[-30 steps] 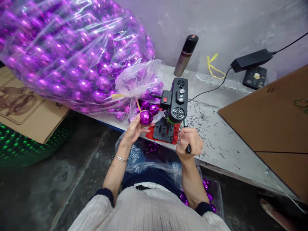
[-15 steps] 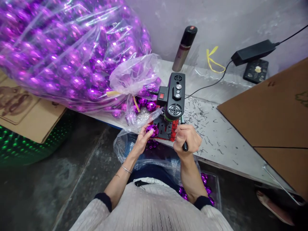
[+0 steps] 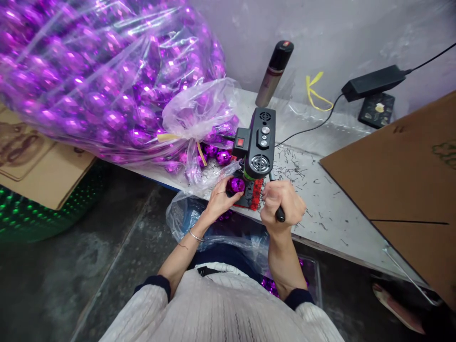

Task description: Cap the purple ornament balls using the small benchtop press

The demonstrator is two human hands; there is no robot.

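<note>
My left hand [image 3: 220,202] is closed round a shiny purple faceted ball [image 3: 236,185] and holds it on the black base plate under a small black bench machine [image 3: 259,142]. My right hand [image 3: 283,205] is wrapped round the machine's black lever handle [image 3: 279,214] at the table's front edge. A huge clear plastic bag of purple balls [image 3: 107,76] fills the left of the table, its open mouth beside the machine. A few loose purple balls [image 3: 217,154] lie just behind my left hand.
A grey table [image 3: 331,209] strewn with dark shavings carries a spray can [image 3: 273,72], a power adapter [image 3: 374,80] with cable and a brown cardboard sheet [image 3: 399,161]. A clear bag [image 3: 213,232] with purple balls hangs below in my lap. Cardboard [image 3: 39,161] and green balls [image 3: 32,213] lie at left.
My left hand has carried the purple ball from beside the bag down and right onto the plate under the machine. My right hand has stayed on the lever handle.
</note>
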